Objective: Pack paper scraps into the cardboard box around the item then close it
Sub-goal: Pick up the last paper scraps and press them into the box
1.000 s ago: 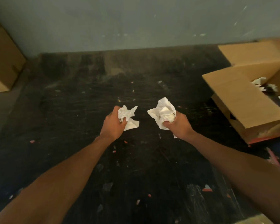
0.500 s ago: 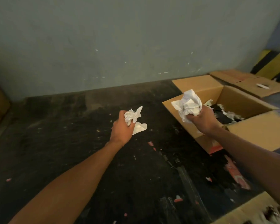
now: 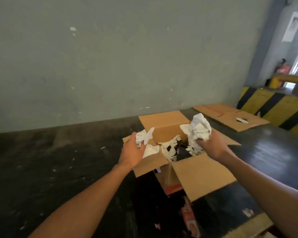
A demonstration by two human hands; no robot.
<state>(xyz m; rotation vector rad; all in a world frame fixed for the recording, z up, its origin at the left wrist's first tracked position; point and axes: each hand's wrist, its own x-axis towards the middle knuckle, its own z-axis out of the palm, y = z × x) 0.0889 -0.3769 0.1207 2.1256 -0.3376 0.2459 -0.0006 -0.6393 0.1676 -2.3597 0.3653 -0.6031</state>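
Note:
An open cardboard box (image 3: pixel 201 174) stands on the dark floor in front of me, its flaps spread outward. White paper scraps (image 3: pixel 169 148) lie inside it over something dark that I cannot make out. My left hand (image 3: pixel 132 152) is over the box's left flap, closed on a crumpled white paper scrap (image 3: pixel 144 137). My right hand (image 3: pixel 212 146) hovers over the box's right side, closed on a larger wad of white paper (image 3: pixel 199 129).
Flattened cardboard sheets (image 3: pixel 230 118) lie on the floor behind the box at the right, with a small white object on them. A yellow-and-black striped barrier (image 3: pixel 273 107) stands at far right. A grey wall (image 3: pixel 110 57) runs behind. Red scraps (image 3: pixel 189 219) litter the floor near me.
Both hands have carried their paper wads rightward, from bare floor to above the open box. The view has turned toward the box.

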